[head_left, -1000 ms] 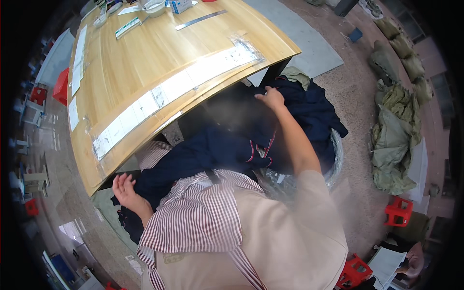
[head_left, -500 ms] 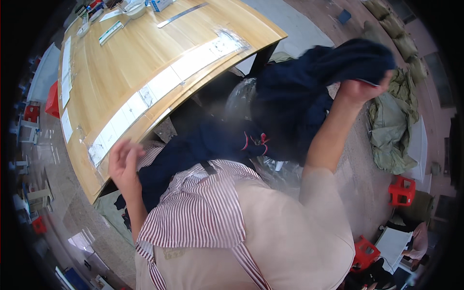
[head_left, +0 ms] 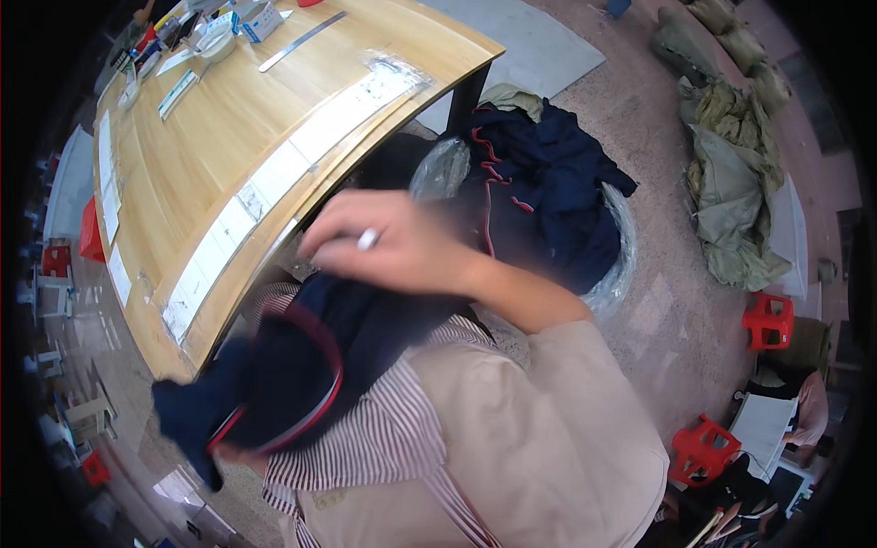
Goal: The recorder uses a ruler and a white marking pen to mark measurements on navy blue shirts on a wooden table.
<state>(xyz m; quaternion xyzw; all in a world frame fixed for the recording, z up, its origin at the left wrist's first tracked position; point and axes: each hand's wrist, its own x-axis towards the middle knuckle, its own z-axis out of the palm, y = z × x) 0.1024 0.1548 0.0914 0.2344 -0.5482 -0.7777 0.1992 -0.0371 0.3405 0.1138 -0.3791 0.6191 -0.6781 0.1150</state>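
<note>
My right hand (head_left: 393, 247) sits at the middle of the frame, knuckles up and fingers curled down, blurred; it seems closed on the upper end of the navy garment with red piping (head_left: 301, 384), though the fingertips are hidden and I can't be sure of the hold. The garment runs from under that hand down to the lower left of the frame, its long axis slanting along that line, draped across my striped front. Its lower end bunches at the lower left, where my left hand (head_left: 239, 454) is almost wholly covered by the cloth; I can't tell whether that hand grips it or only bears it from beneath. My right forearm comes in from the right, bent across my chest. Above and right of the right hand, a heap of dark blue clothes (head_left: 548, 192) fills a clear plastic-lined bin (head_left: 621, 265). The wooden table (head_left: 228, 137) spreads over the upper left, near my right hand.
</note>
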